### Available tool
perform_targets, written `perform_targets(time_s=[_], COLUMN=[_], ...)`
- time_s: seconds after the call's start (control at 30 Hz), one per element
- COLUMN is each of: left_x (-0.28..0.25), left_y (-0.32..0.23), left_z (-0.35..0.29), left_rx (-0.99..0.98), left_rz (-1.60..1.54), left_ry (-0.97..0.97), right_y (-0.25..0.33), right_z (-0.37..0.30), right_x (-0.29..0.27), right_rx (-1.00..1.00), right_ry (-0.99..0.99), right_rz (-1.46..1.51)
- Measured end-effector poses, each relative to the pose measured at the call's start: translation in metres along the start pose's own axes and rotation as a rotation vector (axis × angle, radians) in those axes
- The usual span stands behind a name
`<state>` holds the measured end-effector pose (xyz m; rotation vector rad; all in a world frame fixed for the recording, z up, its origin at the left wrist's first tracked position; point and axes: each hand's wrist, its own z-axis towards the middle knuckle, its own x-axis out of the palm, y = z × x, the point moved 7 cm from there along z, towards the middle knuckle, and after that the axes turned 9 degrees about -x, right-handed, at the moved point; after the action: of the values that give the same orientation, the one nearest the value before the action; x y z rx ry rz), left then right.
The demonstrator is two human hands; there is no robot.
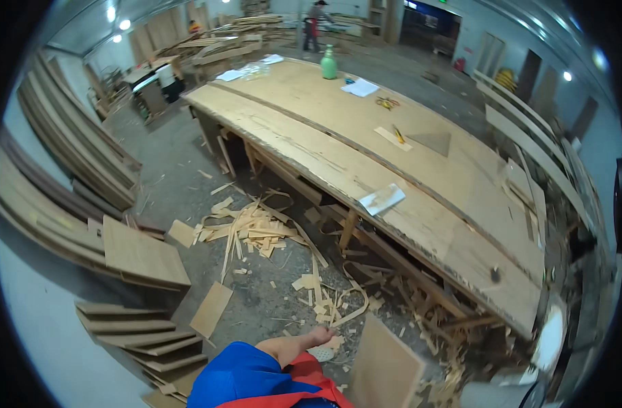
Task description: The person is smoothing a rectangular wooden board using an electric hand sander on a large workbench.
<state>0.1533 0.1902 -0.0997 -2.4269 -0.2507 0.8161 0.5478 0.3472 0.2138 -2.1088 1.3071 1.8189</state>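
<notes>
The one visible arm (294,345) hangs over floor offcuts (256,231), holding nothing; its grip unclear, no panel lifted yet.

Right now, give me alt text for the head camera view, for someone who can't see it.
A person's bare arm and hand reach over wood offcuts littering a workshop floor, beside a long plywood workbench holding papers and a green bottle. Boards lie stacked at left.
</notes>
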Motion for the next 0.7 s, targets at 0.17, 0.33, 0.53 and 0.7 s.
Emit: perform_targets(time_s=[0.17, 0.33, 0.53, 0.7], left_x=[-0.052, -0.105, -0.102, -0.076], left_y=[-0.034, -0.119, -0.214, -0.282], left_z=[0.025, 0.052, -0.027, -0.076], left_rx=[-0.235, 0.194, 0.202, 0.024], left_rz=[-0.649, -0.683, -0.924, -0.921], left_ry=[-0.278, -0.564, -0.542, -0.629], right_y=[0.019, -0.028, -0.167, -0.301], right_z=[0.023, 0.007, -0.006, 0.053], right_x=[-0.22, -0.337, -0.39, -0.392], right_rx=[0.275, -0.205, -0.516, -0.324], right_ry=[-0.013, -0.434, -0.478, -0.368], right_rz=[-0.224, 0.144, 0.285, 0.686])
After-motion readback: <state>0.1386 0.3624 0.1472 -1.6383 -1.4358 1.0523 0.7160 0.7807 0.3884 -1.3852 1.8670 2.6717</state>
